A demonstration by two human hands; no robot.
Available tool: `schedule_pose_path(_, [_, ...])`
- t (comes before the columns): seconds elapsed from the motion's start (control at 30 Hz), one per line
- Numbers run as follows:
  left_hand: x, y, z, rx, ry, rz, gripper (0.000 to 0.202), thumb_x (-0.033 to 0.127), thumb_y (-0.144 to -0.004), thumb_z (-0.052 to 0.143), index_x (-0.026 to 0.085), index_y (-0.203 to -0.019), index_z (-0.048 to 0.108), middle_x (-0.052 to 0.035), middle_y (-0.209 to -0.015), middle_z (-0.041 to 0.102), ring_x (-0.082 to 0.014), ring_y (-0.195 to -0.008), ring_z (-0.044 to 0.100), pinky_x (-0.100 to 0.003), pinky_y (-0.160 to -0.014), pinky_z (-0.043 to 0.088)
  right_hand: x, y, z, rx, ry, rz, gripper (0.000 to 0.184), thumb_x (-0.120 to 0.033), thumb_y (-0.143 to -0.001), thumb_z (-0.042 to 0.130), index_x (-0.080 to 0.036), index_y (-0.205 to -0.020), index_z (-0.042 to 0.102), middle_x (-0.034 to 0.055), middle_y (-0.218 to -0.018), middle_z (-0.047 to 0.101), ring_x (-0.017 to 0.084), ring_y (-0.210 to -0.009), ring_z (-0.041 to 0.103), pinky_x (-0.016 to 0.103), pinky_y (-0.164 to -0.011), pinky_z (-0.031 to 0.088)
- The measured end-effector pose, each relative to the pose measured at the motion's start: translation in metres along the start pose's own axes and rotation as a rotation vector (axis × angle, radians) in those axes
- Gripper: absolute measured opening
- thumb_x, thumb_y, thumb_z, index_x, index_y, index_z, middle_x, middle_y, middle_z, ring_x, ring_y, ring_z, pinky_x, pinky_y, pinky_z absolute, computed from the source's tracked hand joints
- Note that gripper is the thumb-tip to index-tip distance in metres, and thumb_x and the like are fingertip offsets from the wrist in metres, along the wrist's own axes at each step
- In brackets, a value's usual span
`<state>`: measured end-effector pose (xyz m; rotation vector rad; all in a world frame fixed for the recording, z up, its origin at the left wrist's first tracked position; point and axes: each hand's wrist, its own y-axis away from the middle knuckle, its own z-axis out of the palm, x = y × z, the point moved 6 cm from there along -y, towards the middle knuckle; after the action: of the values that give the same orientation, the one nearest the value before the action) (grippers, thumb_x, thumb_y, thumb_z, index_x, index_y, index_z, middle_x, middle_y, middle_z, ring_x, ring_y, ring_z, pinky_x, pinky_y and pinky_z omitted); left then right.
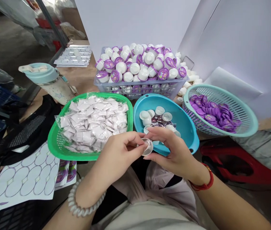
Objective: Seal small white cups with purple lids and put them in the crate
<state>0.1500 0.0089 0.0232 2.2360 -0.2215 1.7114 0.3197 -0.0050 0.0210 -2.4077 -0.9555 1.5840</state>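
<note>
Between thumb and fingers, my right hand (173,148) grips a small white plastic cup (149,147), its mouth turned toward my other hand. My left hand (125,148) is closed in a pinch at the cup's opening; a pale bit shows by the fingertips, too hidden to name. Behind the fingers, a blue basin (185,127) contains several more white cups (159,111) and dark wrapped pieces (160,120). To the left, a green basket (131,118) is heaped with small white packets in clear wrap (94,116).
Behind stands a translucent bin (118,88) piled with white cups with purple lids (134,68). A light teal basket (247,127) with purple discs (212,111) is at right. A tumbler (51,83), a black mesh bag (30,131) and printed sheets (25,179) lie left.
</note>
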Motion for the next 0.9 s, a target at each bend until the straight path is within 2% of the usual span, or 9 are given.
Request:
schedule_pose_path(0.13, [-0.003,0.003,-0.007,0.065,0.01,0.016,0.012,0.026,-0.087,0.077,0.025,-0.075,0.077,-0.0016,-0.1,0.086,-0.0234,-0.102,0.08,-0.029,-0.086,0.061,0.013,-0.014,-0.035,-0.112,0.285,0.056,0.053,-0.04,-0.089,0.086,-0.028,-0.136,0.065,0.0111,-0.131,0.069,0.03,-0.118,0.071,0.042,-0.096,0.063])
schedule_pose_path(0.23, [-0.005,0.004,-0.016,0.137,0.093,0.008,0.01,0.031,-0.083,0.084,0.024,-0.076,0.081,-0.0046,-0.099,0.087,-0.0237,-0.093,0.081,-0.03,-0.084,0.064,0.046,-0.031,-0.056,-0.226,0.625,0.167,0.028,-0.031,-0.094,0.078,-0.024,-0.12,0.075,0.0115,-0.119,0.074,0.03,-0.107,0.073,0.042,-0.091,0.06])
schedule_pose_path(0.33, [-0.005,0.003,-0.021,0.176,0.209,-0.007,0.014,0.035,-0.078,0.091,0.023,-0.077,0.084,-0.0076,-0.094,0.087,-0.025,-0.088,0.081,-0.031,-0.078,0.066,0.086,-0.042,-0.049,-0.48,0.896,0.232,0.028,-0.02,-0.091,0.073,-0.023,-0.118,0.078,0.0127,-0.11,0.079,0.035,-0.105,0.074,0.044,-0.087,0.059])
schedule_pose_path(0.4, [-0.008,0.002,-0.022,0.197,0.386,-0.053,0.021,0.037,-0.07,0.096,0.021,-0.078,0.085,-0.008,-0.087,0.086,-0.0232,-0.078,0.08,-0.03,-0.071,0.066,0.105,-0.045,-0.036,-0.599,0.967,0.232,0.03,-0.015,-0.086,0.074,-0.022,-0.115,0.08,0.0141,-0.111,0.079,0.037,-0.103,0.074,0.045,-0.081,0.059])
schedule_pose_path(0.53, [-0.018,0.0,-0.018,0.255,0.694,-0.16,0.033,0.029,-0.053,0.105,0.02,-0.075,0.082,-0.0015,-0.074,0.082,-0.0133,-0.063,0.074,-0.019,-0.06,0.063,0.12,-0.048,-0.02,-0.636,0.973,0.203,0.017,-0.012,-0.078,0.076,-0.022,-0.091,0.079,0.0124,-0.104,0.079,0.034,-0.093,0.074,0.041,-0.071,0.058])
schedule_pose_path(0.63, [-0.022,-0.002,-0.014,0.238,0.781,-0.195,0.032,0.025,-0.054,0.106,0.019,-0.073,0.082,0.001,-0.071,0.081,-0.0091,-0.061,0.073,-0.014,-0.058,0.061,0.116,-0.051,-0.028,-0.574,0.922,0.215,0.013,-0.012,-0.074,0.079,-0.024,-0.079,0.075,0.0088,-0.092,0.078,0.031,-0.087,0.074,0.039,-0.07,0.057])
schedule_pose_path(0.7, [-0.022,-0.004,-0.014,0.238,0.806,-0.187,0.03,0.025,-0.056,0.105,0.019,-0.073,0.081,0.0015,-0.07,0.08,-0.0083,-0.061,0.073,-0.014,-0.06,0.062,0.104,-0.052,-0.039,-0.501,0.885,0.243,0.008,-0.016,-0.081,0.077,-0.024,-0.08,0.076,0.0069,-0.084,0.077,0.027,-0.081,0.073,0.038,-0.071,0.056])
schedule_pose_path(0.8, [-0.02,-0.006,-0.019,0.282,0.802,-0.151,0.032,0.025,-0.055,0.106,0.017,-0.071,0.079,0.0009,-0.073,0.081,-0.0081,-0.064,0.073,-0.013,-0.061,0.061,0.058,-0.055,-0.058,-0.176,0.627,0.222,0.01,-0.033,-0.092,0.075,-0.024,-0.089,0.076,0.0038,-0.08,0.076,0.021,-0.072,0.07,0.035,-0.067,0.056])
schedule_pose_path(0.9, [-0.015,-0.008,-0.02,0.29,0.768,-0.104,0.035,0.027,-0.054,0.106,0.016,-0.07,0.077,-0.0005,-0.079,0.082,-0.008,-0.068,0.073,-0.012,-0.062,0.059,0.005,-0.051,-0.067,0.202,0.194,0.137,0.023,-0.045,-0.087,0.084,-0.027,-0.098,0.075,0.0012,-0.082,0.075,0.019,-0.069,0.068,0.034,-0.061,0.057])
